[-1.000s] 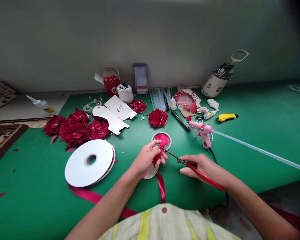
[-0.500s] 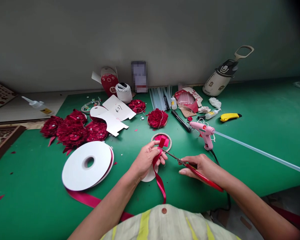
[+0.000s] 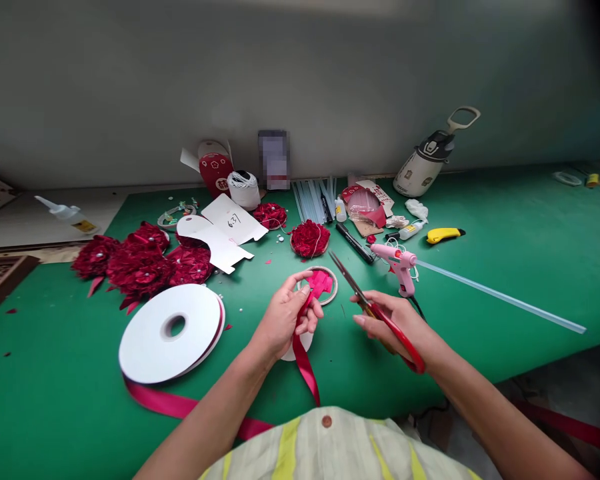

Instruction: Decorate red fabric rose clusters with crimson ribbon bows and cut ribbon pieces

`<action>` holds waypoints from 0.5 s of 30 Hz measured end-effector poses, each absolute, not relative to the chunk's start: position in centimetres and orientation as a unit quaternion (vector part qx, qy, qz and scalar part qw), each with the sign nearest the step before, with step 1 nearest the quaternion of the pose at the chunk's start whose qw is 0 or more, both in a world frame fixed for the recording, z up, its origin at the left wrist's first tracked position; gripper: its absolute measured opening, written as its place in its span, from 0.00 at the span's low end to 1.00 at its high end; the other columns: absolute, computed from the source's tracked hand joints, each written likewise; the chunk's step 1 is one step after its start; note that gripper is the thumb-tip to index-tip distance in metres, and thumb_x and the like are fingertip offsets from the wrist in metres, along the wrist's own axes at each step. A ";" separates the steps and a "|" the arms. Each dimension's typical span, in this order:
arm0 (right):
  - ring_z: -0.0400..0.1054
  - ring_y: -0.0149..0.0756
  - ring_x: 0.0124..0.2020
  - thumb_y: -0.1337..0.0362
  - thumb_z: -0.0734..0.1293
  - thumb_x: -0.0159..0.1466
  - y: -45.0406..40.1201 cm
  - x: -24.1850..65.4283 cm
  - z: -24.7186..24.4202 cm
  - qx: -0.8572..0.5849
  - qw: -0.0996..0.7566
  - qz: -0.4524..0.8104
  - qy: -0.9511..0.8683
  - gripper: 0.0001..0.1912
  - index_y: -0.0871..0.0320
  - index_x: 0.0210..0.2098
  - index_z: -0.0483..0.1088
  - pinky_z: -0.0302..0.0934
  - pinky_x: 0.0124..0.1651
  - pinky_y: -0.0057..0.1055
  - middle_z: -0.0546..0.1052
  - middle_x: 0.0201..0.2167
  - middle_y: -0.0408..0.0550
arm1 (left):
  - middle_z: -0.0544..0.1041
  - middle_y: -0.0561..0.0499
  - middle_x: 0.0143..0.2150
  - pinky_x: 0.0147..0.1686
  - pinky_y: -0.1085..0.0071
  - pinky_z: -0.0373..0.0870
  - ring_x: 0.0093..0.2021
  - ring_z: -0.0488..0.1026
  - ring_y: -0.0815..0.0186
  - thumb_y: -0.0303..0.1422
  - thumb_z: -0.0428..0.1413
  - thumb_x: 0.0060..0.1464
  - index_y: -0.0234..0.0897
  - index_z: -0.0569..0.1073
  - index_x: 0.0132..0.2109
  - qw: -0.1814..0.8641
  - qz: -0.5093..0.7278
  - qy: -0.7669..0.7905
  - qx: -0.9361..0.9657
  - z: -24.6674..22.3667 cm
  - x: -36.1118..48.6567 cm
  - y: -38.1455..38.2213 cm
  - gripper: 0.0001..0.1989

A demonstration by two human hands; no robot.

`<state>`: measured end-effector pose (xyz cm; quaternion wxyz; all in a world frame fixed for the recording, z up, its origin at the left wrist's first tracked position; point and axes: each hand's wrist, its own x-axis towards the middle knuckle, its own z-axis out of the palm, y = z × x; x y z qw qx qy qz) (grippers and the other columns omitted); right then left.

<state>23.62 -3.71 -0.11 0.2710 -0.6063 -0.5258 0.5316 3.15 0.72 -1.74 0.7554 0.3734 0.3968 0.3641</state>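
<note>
My left hand (image 3: 291, 315) pinches a crimson ribbon (image 3: 306, 368), whose length hangs down toward my shirt. Just beyond its fingertips, a round ring (image 3: 334, 288) on the table has cut pink-red ribbon pieces (image 3: 321, 283) inside it. A white disc (image 3: 289, 352) lies partly hidden beneath the hand. On the right, my right hand (image 3: 393, 323) is wrapped round red-handled scissors (image 3: 397, 335), with the blades pointing up and left, apart from the ribbon. To the left lies a large white spool (image 3: 147, 333), with wide ribbon (image 3: 165, 402) running from it.
Red fabric flowers (image 3: 143, 267) cluster at the left, and another flower (image 3: 310, 239) sits beyond the ring. A pink glue gun (image 3: 403, 267) with a long glue stick lies at the right, near a yellow cutter (image 3: 445, 235). Farther back stands a bottle (image 3: 423, 167).
The scissors have come away from the ribbon, and their blades now point more upward. The ribbon end above my left fingers no longer shows, and more pieces are visible in the ring. The view has shifted slightly.
</note>
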 end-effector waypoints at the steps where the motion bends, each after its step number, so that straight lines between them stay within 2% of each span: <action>1: 0.63 0.32 0.23 0.55 0.68 0.56 -3.5 22.9 0.3 -0.603 0.299 0.536 -0.509 0.21 0.59 0.46 0.67 0.60 0.26 0.28 0.69 0.24 0.42 | 0.72 0.52 0.23 0.12 0.81 0.47 0.15 0.63 0.74 0.39 0.50 0.58 0.36 0.59 0.55 0.763 0.353 0.388 0.378 -1.8 3.3 0.5 0.20; 4: 0.67 0.35 0.26 0.58 0.69 0.55 -2.7 20.6 0.4 -0.566 0.356 0.540 -0.511 0.23 0.59 0.48 0.66 0.63 0.30 0.31 0.72 0.26 0.44 | 0.71 0.53 0.22 0.12 0.82 0.46 0.14 0.62 0.75 0.41 0.49 0.58 0.37 0.60 0.55 0.773 0.338 0.372 0.386 -2.1 3.8 -0.1 0.21; 8: 0.69 0.35 0.28 0.66 0.70 0.51 -1.6 18.7 -1.2 -0.535 0.385 0.513 -0.550 0.24 0.58 0.48 0.67 0.65 0.35 0.32 0.74 0.27 0.43 | 0.70 0.54 0.20 0.12 0.82 0.46 0.14 0.63 0.74 0.42 0.49 0.58 0.37 0.60 0.55 0.773 0.337 0.371 0.389 -2.3 4.1 -0.4 0.22; 11: 0.67 0.31 0.24 0.69 0.68 0.49 -1.3 18.2 -1.6 -0.552 0.403 0.491 -0.540 0.24 0.58 0.47 0.68 0.64 0.31 0.30 0.72 0.25 0.41 | 0.70 0.54 0.20 0.11 0.82 0.47 0.14 0.65 0.72 0.42 0.49 0.58 0.37 0.60 0.55 0.765 0.338 0.376 0.398 -2.4 4.1 -0.4 0.22; 15: 0.66 0.30 0.21 0.69 0.67 0.49 -1.4 17.6 -0.2 -0.528 0.405 0.550 -0.504 0.24 0.60 0.46 0.67 0.63 0.28 0.28 0.70 0.23 0.39 | 0.69 0.56 0.19 0.10 0.80 0.52 0.12 0.64 0.71 0.42 0.46 0.59 0.38 0.60 0.55 0.724 0.341 0.398 0.448 -3.0 4.2 -0.6 0.20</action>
